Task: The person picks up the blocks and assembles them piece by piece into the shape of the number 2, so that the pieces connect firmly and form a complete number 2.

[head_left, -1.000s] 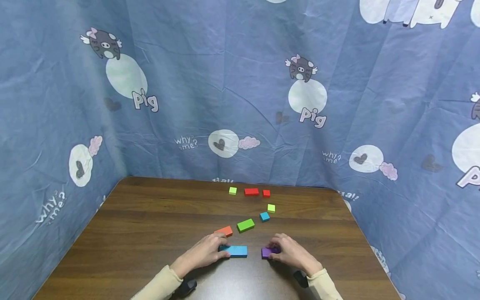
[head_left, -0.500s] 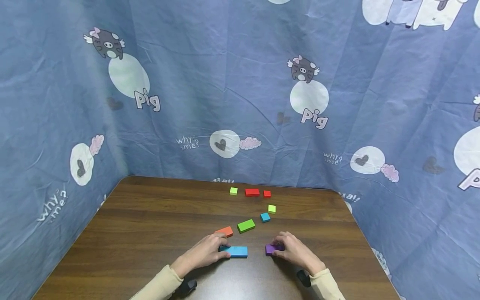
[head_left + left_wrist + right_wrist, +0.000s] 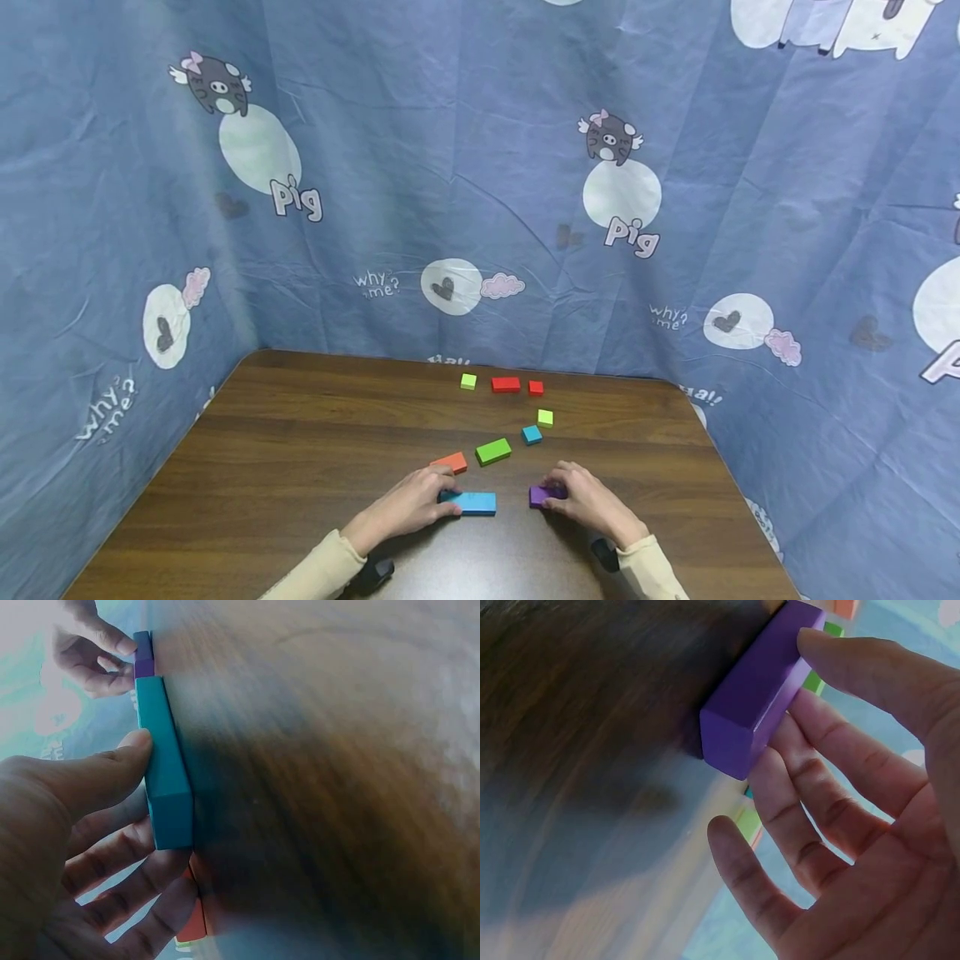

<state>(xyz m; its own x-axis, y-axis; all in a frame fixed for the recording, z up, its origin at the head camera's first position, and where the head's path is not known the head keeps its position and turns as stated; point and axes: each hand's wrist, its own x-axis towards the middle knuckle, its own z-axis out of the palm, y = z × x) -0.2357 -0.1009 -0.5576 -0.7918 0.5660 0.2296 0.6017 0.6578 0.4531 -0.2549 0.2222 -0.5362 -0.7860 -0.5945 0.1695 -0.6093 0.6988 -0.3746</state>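
My left hand (image 3: 411, 502) pinches the left end of a long light-blue block (image 3: 477, 503) between thumb and fingers; the block lies on the wooden table. In the left wrist view the thumb presses one side of this blue block (image 3: 166, 765). To its right, my right hand (image 3: 588, 502) pinches a purple block (image 3: 537, 497), thumb on the near side, fingers behind. The right wrist view has the purple block (image 3: 757, 694) close up, its end facing me. A gap separates the blue and purple blocks. Just behind my left fingers lies an orange block (image 3: 452, 461), partly hidden.
Behind the hands lie a green block (image 3: 492, 452), a small blue cube (image 3: 532, 435) and a lime cube (image 3: 545, 418). Farther back are another lime cube (image 3: 468, 381), a red block (image 3: 506, 385) and a red cube (image 3: 536, 388). A patterned blue curtain (image 3: 337, 208) hangs behind the table (image 3: 300, 433).
Over the last second my right hand has moved the purple block slightly right, widening the gap to the blue block. My left hand and the blue block stay in place.
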